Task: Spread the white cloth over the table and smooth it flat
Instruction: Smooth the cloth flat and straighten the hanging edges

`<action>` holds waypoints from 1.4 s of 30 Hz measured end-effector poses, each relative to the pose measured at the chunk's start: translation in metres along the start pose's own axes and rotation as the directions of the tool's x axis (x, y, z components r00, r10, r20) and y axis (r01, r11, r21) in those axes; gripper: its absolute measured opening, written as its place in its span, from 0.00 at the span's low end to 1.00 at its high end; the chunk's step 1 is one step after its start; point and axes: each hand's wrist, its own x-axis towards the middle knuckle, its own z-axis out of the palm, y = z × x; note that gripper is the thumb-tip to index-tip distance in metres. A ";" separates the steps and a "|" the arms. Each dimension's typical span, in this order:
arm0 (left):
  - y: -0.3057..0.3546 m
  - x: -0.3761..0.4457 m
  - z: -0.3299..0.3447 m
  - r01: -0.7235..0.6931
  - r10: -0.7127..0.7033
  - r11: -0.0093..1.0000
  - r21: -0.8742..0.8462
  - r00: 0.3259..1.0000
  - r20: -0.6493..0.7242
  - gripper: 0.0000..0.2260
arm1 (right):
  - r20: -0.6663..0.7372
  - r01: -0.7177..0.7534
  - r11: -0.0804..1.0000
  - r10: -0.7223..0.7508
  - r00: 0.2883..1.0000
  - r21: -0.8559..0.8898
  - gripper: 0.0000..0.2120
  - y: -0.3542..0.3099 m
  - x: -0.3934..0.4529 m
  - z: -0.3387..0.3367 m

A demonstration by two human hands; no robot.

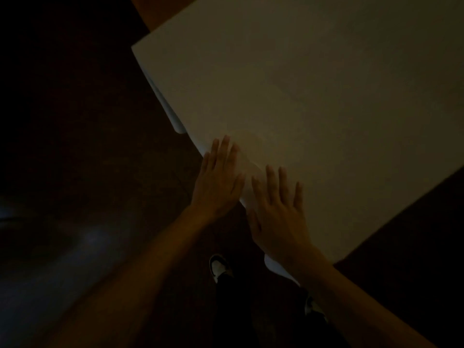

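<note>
The room is dim. A white cloth (313, 91) lies spread across the table and fills the upper right of the view, hanging a little over the near edge. My left hand (218, 179) rests flat at that edge with fingers apart, partly over the hanging hem. My right hand (278, 212) lies palm-down on the cloth just beside it, fingers spread. Neither hand holds anything. A faint crease shows in the cloth just past my left fingertips.
A strip of bare brown table top (145, 11) shows at the upper left, beyond the cloth. The dark floor (75, 172) fills the left side. My feet in pale shoes (219, 267) stand close below the table edge.
</note>
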 end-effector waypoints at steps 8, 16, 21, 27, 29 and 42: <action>-0.041 0.006 0.023 -0.127 0.124 0.981 -0.148 0.992 -0.029 0.31 | 0.002 -0.071 0.994 0.072 0.997 -0.083 0.31 0.005 -0.006 0.019; -0.093 0.072 -0.022 -0.408 0.377 0.910 -0.069 0.887 -0.267 0.25 | -0.117 -0.282 0.958 0.275 0.954 -0.048 0.35 -0.027 0.037 0.014; -0.098 0.114 -0.029 -0.286 0.274 0.956 -0.063 0.950 -0.150 0.29 | -0.121 -0.303 0.951 0.295 0.948 -0.056 0.35 -0.049 0.089 0.008; -0.116 0.112 -0.014 -0.268 0.262 0.962 -0.051 0.960 -0.101 0.27 | -0.127 -0.311 0.947 0.301 0.945 -0.074 0.35 -0.058 0.108 0.017; -0.117 0.112 -0.015 -0.271 0.266 0.961 -0.048 0.959 -0.094 0.27 | -0.122 -0.329 0.942 0.319 0.940 -0.074 0.37 -0.060 0.109 0.022; -0.108 0.096 -0.013 -0.294 0.293 0.955 -0.025 0.955 -0.037 0.33 | -0.155 -0.317 0.937 0.294 0.943 -0.150 0.47 -0.070 0.103 0.040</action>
